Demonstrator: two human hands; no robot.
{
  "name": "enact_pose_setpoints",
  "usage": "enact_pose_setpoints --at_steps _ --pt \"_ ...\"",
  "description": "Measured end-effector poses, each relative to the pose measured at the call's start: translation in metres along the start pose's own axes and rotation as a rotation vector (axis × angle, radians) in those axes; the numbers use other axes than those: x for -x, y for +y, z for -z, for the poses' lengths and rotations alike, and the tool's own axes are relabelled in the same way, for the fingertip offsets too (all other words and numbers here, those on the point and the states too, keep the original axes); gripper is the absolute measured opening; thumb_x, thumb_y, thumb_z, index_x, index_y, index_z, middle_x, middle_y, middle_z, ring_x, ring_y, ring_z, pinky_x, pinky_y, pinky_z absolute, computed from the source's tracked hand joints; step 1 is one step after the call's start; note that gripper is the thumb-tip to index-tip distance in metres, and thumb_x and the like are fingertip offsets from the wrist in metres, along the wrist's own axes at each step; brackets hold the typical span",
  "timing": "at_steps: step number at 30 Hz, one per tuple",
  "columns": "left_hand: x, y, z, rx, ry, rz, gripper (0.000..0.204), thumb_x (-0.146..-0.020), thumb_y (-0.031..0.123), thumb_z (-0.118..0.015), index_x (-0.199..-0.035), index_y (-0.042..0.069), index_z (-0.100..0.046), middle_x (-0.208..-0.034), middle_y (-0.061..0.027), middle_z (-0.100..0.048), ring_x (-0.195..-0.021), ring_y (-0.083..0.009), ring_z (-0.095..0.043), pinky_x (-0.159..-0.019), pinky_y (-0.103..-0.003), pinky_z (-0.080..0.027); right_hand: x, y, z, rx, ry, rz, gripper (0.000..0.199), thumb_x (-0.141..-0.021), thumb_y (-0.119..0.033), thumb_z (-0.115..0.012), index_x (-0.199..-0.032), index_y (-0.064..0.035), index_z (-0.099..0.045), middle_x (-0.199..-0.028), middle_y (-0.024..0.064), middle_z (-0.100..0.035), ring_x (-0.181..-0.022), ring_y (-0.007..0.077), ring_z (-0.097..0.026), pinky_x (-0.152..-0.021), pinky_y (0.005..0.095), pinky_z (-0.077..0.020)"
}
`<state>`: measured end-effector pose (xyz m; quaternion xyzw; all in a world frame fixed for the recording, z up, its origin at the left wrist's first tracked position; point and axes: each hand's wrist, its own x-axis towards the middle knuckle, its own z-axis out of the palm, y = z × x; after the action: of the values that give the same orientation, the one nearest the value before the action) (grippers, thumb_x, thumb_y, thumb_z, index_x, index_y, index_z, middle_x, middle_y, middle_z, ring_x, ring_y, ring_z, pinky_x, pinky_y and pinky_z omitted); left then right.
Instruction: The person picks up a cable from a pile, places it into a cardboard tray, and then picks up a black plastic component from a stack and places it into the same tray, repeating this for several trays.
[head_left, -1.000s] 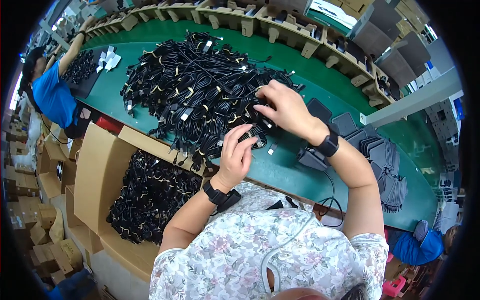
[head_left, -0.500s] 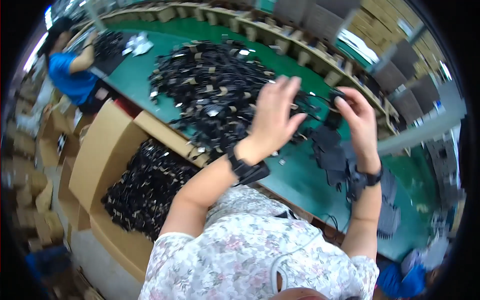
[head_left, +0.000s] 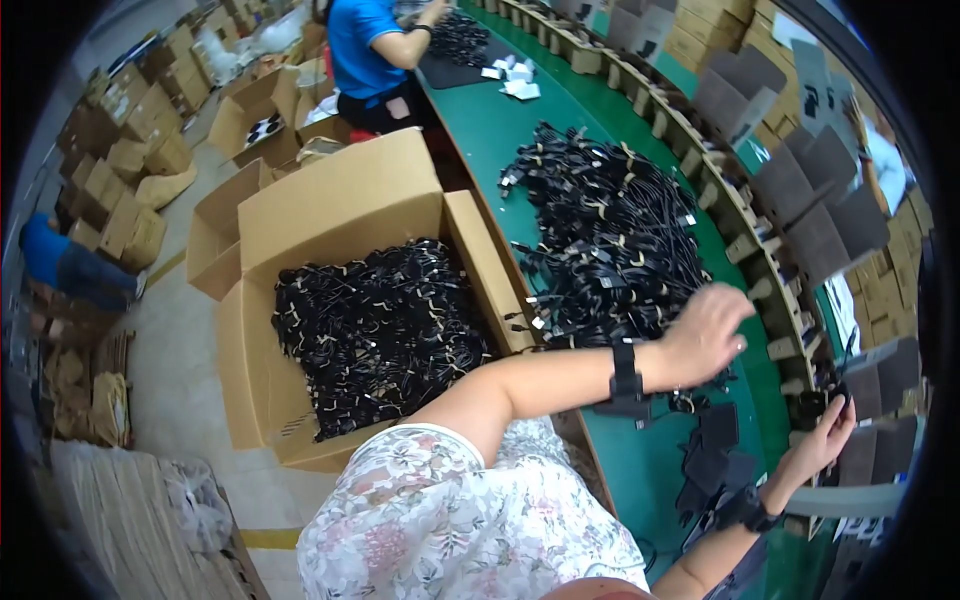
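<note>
My left hand (head_left: pixel 705 338) is stretched out over the near end of a heap of bundled black cables (head_left: pixel 620 240) on the green table. Its fingers are loosely bent and apart, slightly blurred, with nothing visible in them. Further right, my right hand (head_left: pixel 818 445) is closed, pinching a small black piece with a thin lead, apparently a black cable (head_left: pixel 842 388), beside the grey open boxes along the table's far edge. Flat black pieces (head_left: pixel 718 450) lie on the table between my two forearms. Both wrists wear black bands.
A large open carton (head_left: pixel 340 225) full of tied black cables (head_left: pixel 380 330) stands left of the green table (head_left: pixel 640 480). A ledge with small holders (head_left: pixel 710 185) and grey open boxes (head_left: pixel 820 210) lines the far side. A co-worker in blue (head_left: pixel 365 50) stands further up the table.
The view has swung left, bringing more of the carton and floor into sight. My right hand has moved away from my left, out toward the grey boxes, still holding the black cable.
</note>
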<state>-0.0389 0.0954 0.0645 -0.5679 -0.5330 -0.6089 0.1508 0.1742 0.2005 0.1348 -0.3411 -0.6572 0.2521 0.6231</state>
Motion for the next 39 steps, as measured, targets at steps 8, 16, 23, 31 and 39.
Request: enact_pose_setpoints --at_steps 8,16,23,31,39 --pt "0.038 0.057 -0.002 0.687 -0.423 0.389 0.049 -0.079 0.018 -0.066 -0.12 -0.001 -0.047 -0.105 -0.0196 -0.063 -0.087 -0.0266 -0.065 -0.074 -0.038 -0.052 0.038 -0.017 -0.037 -0.943 -0.915 -0.391 0.031 -0.101 -0.025 -0.042 -0.11 0.0025 -0.052 -0.103 0.0093 -0.059 -0.099 0.0162 -0.052 -0.089 0.0294 -0.0384" --pt "0.056 0.012 0.066 0.826 -0.624 0.624 0.018 -0.09 0.014 -0.049 -0.088 0.001 -0.063 -0.051 -0.0026 -0.057 -0.045 -0.0112 -0.056 -0.045 -0.027 -0.044 0.036 -0.045 -0.054 -0.735 -1.072 -0.248 0.026 -0.095 -0.024 -0.055 -0.113 -0.0048 -0.05 -0.112 0.0137 -0.053 -0.098 0.022 -0.054 -0.082 0.0318 -0.0469" --pt "0.066 0.002 0.079 0.655 -0.283 0.375 0.018 -0.09 0.009 -0.049 -0.078 0.001 -0.06 -0.054 -0.0036 -0.058 -0.043 -0.0137 -0.056 -0.046 -0.027 -0.045 0.104 -0.111 -0.086 -0.03 -1.227 0.817 0.026 -0.095 -0.015 -0.054 -0.116 0.001 -0.049 -0.113 0.0159 -0.058 -0.097 0.0264 -0.058 -0.087 0.034 -0.0463" --pt "0.073 0.013 0.101 0.882 -0.572 0.729 0.012 -0.086 0.005 -0.057 -0.096 -0.001 -0.054 -0.071 -0.0105 -0.062 -0.055 -0.0162 -0.061 -0.047 -0.028 -0.048 0.105 -0.076 -0.07 -0.032 -1.314 0.243 0.03 -0.095 -0.015 -0.055 -0.121 -0.0003 -0.052 -0.111 0.0177 -0.061 -0.09 0.0242 -0.06 -0.075 0.0305 -0.0494" --pt "0.083 0.01 0.09 1.258 -0.467 0.84 0.032 -0.091 0.014 -0.058 -0.111 -0.004 -0.04 -0.079 -0.0174 -0.063 -0.055 -0.0207 -0.062 -0.052 -0.033 -0.054 0.099 -0.083 -0.058 0.229 -1.318 0.491 0.024 -0.093 -0.015 -0.059 -0.114 -0.0039 -0.061 -0.094 0.0127 -0.065 -0.071 0.0201 -0.06 -0.066 0.0298 -0.0487"
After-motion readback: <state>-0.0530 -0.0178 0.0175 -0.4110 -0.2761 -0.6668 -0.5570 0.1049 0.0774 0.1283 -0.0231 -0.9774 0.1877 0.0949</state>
